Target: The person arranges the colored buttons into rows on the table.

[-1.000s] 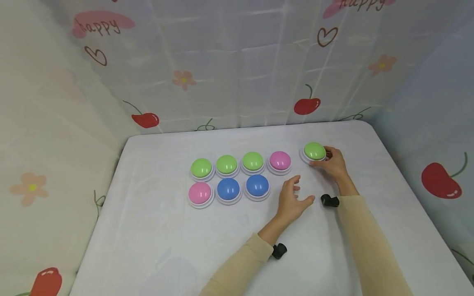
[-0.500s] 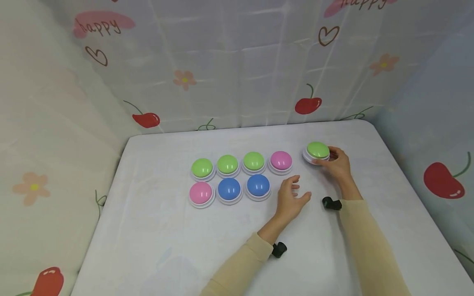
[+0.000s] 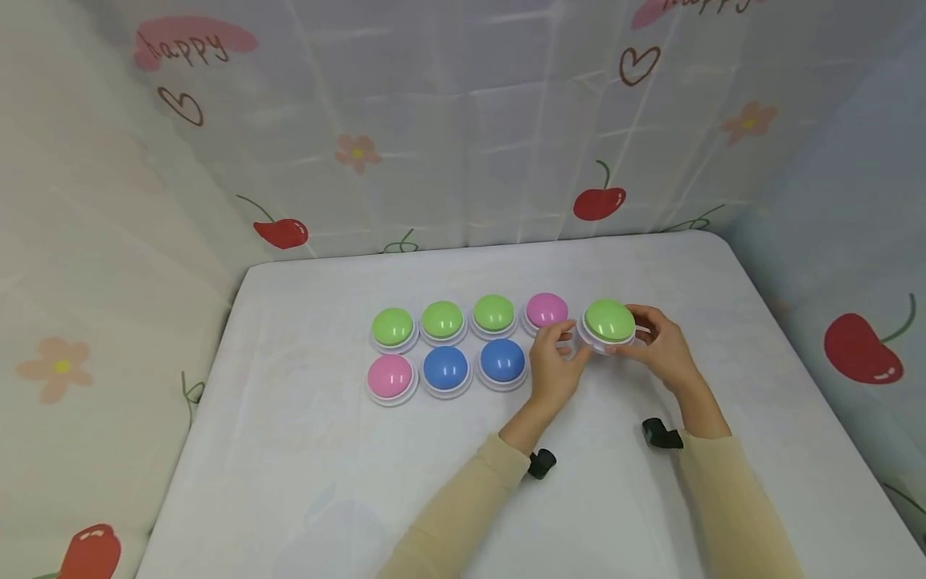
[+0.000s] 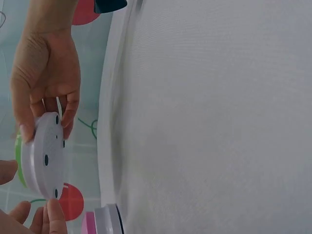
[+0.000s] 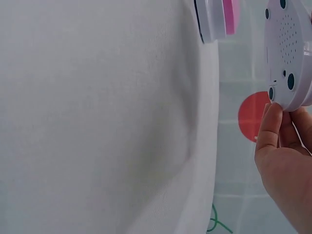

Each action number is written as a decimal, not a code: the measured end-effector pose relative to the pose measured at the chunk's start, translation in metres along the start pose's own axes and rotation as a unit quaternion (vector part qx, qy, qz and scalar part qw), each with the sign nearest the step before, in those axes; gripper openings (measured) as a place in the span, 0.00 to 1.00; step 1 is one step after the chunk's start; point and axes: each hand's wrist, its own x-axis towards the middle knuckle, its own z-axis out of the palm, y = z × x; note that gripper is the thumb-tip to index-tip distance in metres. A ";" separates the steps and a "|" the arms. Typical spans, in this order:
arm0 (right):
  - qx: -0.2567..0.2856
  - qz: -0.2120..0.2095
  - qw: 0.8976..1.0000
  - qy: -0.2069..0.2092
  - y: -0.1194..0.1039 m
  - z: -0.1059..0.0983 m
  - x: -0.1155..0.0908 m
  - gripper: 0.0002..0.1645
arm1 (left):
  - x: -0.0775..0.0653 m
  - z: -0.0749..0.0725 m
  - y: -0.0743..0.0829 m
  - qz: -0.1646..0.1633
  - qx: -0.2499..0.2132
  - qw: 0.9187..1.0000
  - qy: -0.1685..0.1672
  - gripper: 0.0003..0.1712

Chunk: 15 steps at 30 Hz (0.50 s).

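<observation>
A green-domed buzzer button [image 3: 610, 320] with a white base is raised off the table. My right hand [image 3: 664, 347] grips its right edge between thumb and fingers. In the right wrist view, the button's underside [image 5: 287, 53] shows speaker holes and dark round feet. My left hand [image 3: 555, 371] is at the opposite edge, thumb and fingers spread; in the left wrist view its fingertips [image 4: 56, 214] are right at the base's rim. Close behind that hand sits a pink button [image 3: 546, 308], partly covered by it.
Left of the hands, on the white-covered table [image 3: 304, 466], are several green buttons [image 3: 443, 319] in the back row. In front stand a pink button [image 3: 390, 375] and two blue ones [image 3: 502, 359]. A patterned curtain [image 3: 463, 145] rises behind the table.
My right hand has brought the green button nearer and a little left, after first shifting it slightly right. My left hand has moved up to the button's left edge.
</observation>
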 end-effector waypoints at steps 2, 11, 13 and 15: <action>0.007 -0.021 1.000 -0.012 -0.004 0.002 -0.007 0.45 | -0.002 0.000 0.000 -0.012 0.007 1.000 -0.005 0.23; 0.017 -0.047 0.998 -0.039 -0.006 0.009 -0.022 0.45 | -0.022 -0.002 -0.002 -0.042 -0.013 0.999 0.011 0.24; 0.018 -0.043 0.998 -0.049 -0.005 0.012 -0.024 0.45 | -0.027 -0.003 -0.002 -0.044 -0.012 0.999 0.026 0.24; 0.020 -0.038 0.997 -0.061 -0.005 0.015 -0.025 0.46 | -0.032 -0.004 -0.003 -0.048 -0.008 0.998 0.042 0.24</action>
